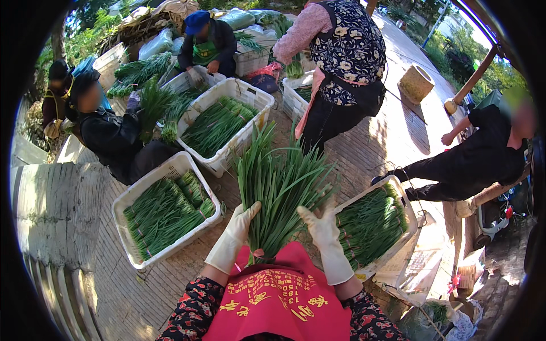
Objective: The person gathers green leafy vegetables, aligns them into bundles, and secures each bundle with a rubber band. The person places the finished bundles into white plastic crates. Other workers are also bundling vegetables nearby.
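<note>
A large bunch of leafy green chives (279, 183) stands upright before me, its leaves fanned out at the top. A reddish band ties it low down, where its base meets my red apron (277, 294). My left hand (236, 232), in a cream rubber glove, holds the bunch from its left side, thumb over the leaves and the other fingers hidden. On the other side, my right hand (324, 234), gloved alike, has its fingers spread, with the thumb close to the outer leaves; whether they touch is unclear.
White plastic crates of banded chives stand at left (168, 213), ahead (222, 123) and right (371, 226). Seated people (115, 128) (209, 47) handle greens. One person (345, 59) stands ahead, another (465, 149) at right. A stone cylinder (416, 83) lies on the paving.
</note>
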Available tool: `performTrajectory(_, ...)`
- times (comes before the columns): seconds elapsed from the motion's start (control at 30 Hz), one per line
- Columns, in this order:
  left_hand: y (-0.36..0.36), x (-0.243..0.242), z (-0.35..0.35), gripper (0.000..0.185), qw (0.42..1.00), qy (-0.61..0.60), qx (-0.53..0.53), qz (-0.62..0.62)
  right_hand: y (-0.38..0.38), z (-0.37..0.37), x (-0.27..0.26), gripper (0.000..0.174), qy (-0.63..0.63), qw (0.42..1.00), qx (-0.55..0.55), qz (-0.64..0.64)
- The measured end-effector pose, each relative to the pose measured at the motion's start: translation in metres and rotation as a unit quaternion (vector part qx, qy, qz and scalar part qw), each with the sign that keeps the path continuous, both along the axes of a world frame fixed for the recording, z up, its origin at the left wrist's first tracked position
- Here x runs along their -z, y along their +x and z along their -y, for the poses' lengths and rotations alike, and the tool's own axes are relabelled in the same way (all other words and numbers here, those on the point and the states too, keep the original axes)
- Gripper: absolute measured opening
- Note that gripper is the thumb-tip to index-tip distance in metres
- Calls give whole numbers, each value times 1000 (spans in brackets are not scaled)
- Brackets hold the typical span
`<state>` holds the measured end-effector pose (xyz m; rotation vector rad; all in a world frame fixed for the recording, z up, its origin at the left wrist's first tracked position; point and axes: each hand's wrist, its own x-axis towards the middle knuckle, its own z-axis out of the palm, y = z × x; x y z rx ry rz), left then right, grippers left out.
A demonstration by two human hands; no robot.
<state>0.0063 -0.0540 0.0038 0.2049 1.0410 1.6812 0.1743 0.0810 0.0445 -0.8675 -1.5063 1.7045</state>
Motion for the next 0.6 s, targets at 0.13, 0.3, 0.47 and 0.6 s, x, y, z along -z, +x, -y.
performTrajectory(0.13, -1, 9, 0, 46, 1000, 10, -1, -7, 6, -43, -52, 64, 273, 953, 61, 117)
performTrajectory(0.3, -2, 15, -3, 48, 999, 26, 20, 11, -20, -70, -82, 40, 405, 885, 0, 228)
performTrajectory(0.47, 4, 3, 3, 48, 1000, 21, 17, -1, -29, -75, -89, 51, 223, 911, -106, 330)
performTrajectory(0.6, 3, 9, 1, 53, 996, 43, 12, -71, -27, -80, -77, 43, 122, 937, -111, 307)
